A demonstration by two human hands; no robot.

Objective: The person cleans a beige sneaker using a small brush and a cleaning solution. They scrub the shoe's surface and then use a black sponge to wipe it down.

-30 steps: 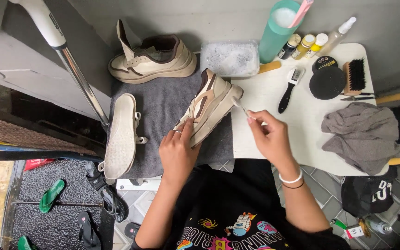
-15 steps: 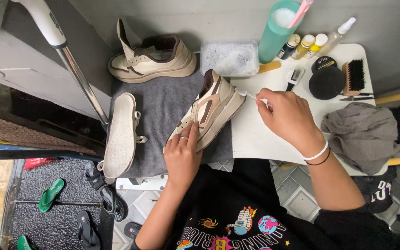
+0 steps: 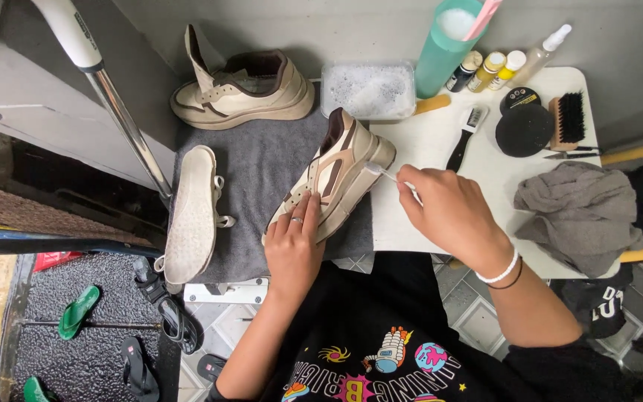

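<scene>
Cleaning a beige and brown sneaker [image 3: 333, 179], tipped on its side across the grey towel [image 3: 262, 193] at the left of the white surface [image 3: 440, 223]. Left hand [image 3: 293, 246] pressed flat on the sneaker's side near the toe, fingers spread and together on the upper, pinning it down. Right hand [image 3: 452, 212] closed around a thin white-tipped stick or small brush [image 3: 382, 173], tip touching the sole edge near the heel. Judging by that contact, mid-scrub along the midsole, detail work rather than broad brushing.

Next move, as a judgement: short strokes along the sole edge, steady pressure from the left hand to stop the sneaker rolling, perhaps a dip into the clear tub of foam [image 3: 366, 89] just behind. Second sneaker [image 3: 243, 89] upright at the back of the towel, 1 pale insole [image 3: 191, 212] lying beside it. Black-handled brush [image 3: 464, 138], round tin [image 3: 524, 128] and grey cloth [image 3: 582, 212] nearby, untouched.
</scene>
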